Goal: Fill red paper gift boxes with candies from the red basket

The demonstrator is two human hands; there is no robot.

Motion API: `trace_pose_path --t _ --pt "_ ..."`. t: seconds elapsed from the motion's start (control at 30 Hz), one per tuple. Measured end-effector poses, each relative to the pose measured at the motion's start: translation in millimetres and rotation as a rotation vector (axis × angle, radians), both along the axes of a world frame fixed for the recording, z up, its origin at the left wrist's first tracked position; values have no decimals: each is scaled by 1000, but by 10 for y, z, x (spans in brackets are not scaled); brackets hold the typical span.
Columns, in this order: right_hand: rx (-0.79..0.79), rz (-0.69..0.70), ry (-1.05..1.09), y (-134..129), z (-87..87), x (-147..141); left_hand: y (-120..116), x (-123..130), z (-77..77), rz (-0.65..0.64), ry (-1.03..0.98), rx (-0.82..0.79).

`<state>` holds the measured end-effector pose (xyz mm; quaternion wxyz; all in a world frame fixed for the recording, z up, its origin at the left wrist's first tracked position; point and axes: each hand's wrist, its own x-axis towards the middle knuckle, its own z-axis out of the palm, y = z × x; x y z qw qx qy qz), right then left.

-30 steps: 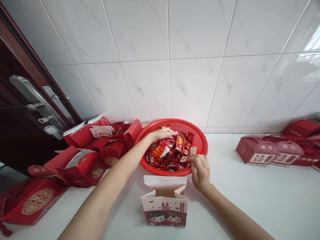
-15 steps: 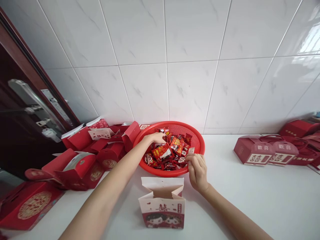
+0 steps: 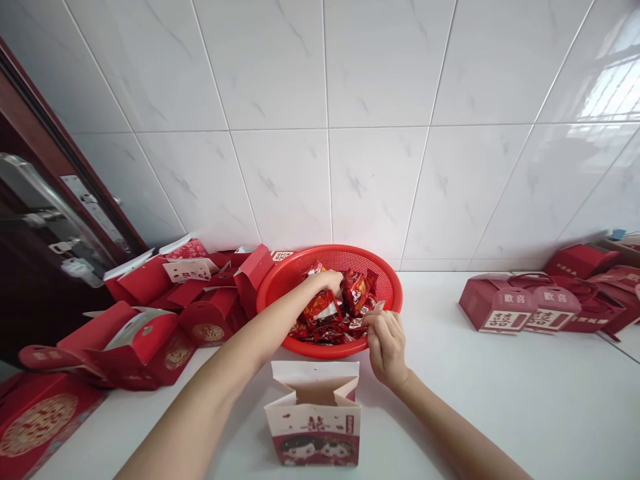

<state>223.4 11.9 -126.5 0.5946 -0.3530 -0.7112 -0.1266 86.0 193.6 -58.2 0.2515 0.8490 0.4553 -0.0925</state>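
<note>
A red plastic basket (image 3: pixel 270 293) holds a heap of small wrapped snack packets (image 3: pixel 323 312), mostly red and shiny. My left hand (image 3: pixel 329 283) reaches into the middle of the heap, its fingertips hidden among the packets. At the basket's front right rim, my right hand (image 3: pixel 389 343) is closed with its fingers curled and pinched near a red and white packet (image 3: pixel 357 323). Whatever those fingers hold is hidden. Between my forearms a white and red paper gift box (image 3: pixel 314 421) stands upright with its top unfolded, two cartoon faces on its front.
Several red gift boxes (image 3: pixel 150 343) crowd the counter's left side, some with open flaps. More boxes (image 3: pixel 500 303) stand at the right against the tiled wall (image 3: pixel 380 187). A dark door with a metal handle (image 3: pixel 37 180) is at far left. The counter (image 3: pixel 435 373) is white.
My left hand has shifted slightly right and deeper among the packets, and a packet beside it has tilted up. My right hand stays by the rim. The whole view has moved slightly.
</note>
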Motion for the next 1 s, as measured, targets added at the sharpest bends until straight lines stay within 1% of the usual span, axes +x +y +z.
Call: trace_pose_path --t 0.13,0.27,0.37,0.47,0.67,0.9,1.0 --pt "-5 1 -5 -10 12 -2 -67 25 33 -17 157 -30" --pt "-12 -7 -9 -20 24 0 -122 108 66 -33 182 -5" --pt "-12 -8 -16 -23 29 4 -142 113 80 -11 136 62" --pt "-9 1 -19 -21 25 10 -152 62 86 -8 56 76" --pt "-31 18 -31 -24 3 20 -135 -37 86 -18 -91 -27" --pt "-43 23 -36 -30 23 31 -61 -200 230 24 -245 -126" --pt "-52 22 -31 -31 31 34 -61 -249 263 52 -308 -167"
